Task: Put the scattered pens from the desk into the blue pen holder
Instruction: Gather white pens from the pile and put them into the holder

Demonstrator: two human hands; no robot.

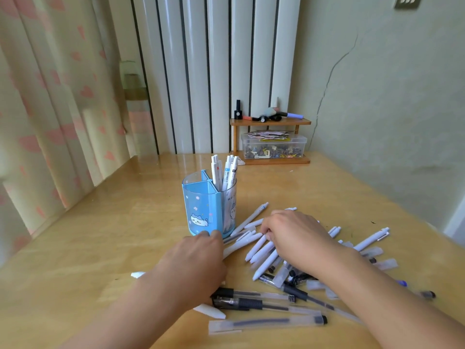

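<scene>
Your right hand's (294,235) fingers curl down onto a white pen (259,246) in the scattered pile, seemingly pinching it for pickup; your left hand (198,258) rests over other pens near the blue pen holder's (202,210) base, its fingers hidden, grip unclear. Several pens already stand inside, on the wooden desk (100,248).

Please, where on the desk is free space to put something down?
Bare wood lies left of the blue pen holder toward the curtain, and behind it up to the wooden shelf. Crowded: the pens under the right hand and near the front edge.
</scene>
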